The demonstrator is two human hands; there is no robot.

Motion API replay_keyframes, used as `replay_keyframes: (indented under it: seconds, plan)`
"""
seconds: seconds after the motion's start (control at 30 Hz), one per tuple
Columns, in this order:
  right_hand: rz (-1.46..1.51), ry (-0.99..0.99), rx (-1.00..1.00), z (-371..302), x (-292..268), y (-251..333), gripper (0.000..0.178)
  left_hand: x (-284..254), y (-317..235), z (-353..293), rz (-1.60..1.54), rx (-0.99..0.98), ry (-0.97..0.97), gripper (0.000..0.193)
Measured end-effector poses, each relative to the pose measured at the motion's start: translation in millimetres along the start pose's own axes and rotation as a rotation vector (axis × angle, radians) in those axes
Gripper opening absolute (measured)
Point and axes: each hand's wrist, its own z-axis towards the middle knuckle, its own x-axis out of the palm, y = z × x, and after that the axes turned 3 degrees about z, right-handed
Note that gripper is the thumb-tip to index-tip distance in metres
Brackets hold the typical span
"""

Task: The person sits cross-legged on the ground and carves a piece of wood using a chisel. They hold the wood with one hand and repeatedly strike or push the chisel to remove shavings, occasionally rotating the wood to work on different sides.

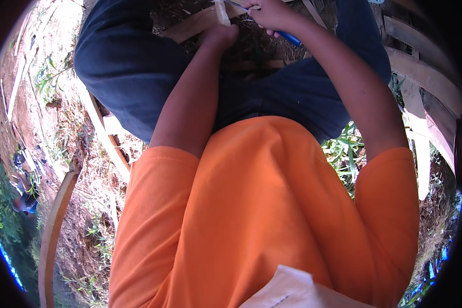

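Observation:
At the top edge of the head view, my left hand [220,36] is closed around the lower end of a short, pale wooden stick [222,14]. To its right, my right hand [271,15] grips a blue-handled tool [291,38]. A thin metal part of it reaches left toward the stick's upper end; its exact kind cannot be made out, and whether it touches the wood is unclear. Both hands are above the ground between my bent knees. A wider board [190,25] lies behind my left hand.
Wooden slats [421,66] stand at the right. A long timber [105,133] runs beside my left leg, and a curved-looking plank [54,231] is at the lower left. Dirt, straw and grass surround me. Another person [26,195] is far off at the left.

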Motion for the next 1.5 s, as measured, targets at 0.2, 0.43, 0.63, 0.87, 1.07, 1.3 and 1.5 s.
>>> replay_keyframes:
  seconds: [0.2, 0.43, 0.63, 0.87, 1.07, 1.3, 1.5]
  plan:
    - [-0.126, 0.07, 0.072, -15.0, 11.4, 13.0, 0.033, 2.1, -8.7, 5.3, -0.038, -0.018, 0.012, 0.066]
    - [-0.259, 0.081, 0.074, -13.3, 20.1, 40.5, 0.03, 11.1, -3.4, 15.1, -0.037, 0.049, -0.114, 0.069]
    - [-0.381, -0.25, -0.016, 23.3, 62.5, 17.5, 0.027, 12.3, 0.5, 23.2, 0.071, 0.095, -0.075, 0.068]
    - [-0.274, -0.254, 0.067, 25.4, 71.0, 34.6, 0.031, -8.3, 1.7, 23.7, 0.07, 0.098, -0.005, 0.067]
    - [-0.184, -0.455, 0.167, 86.5, 9.6, 9.3, 0.028, -12.1, -26.8, -45.1, -0.101, -0.026, -0.041, 0.072]
    - [0.128, -0.046, 0.028, 33.2, 4.5, -25.7, 0.03, -4.8, -8.2, 2.0, -0.091, 0.002, 0.081, 0.068]
    - [-0.061, 0.032, 0.029, 1.3, 25.1, 10.0, 0.036, 13.6, 9.6, 32.9, 0.068, 0.124, -0.011, 0.062]
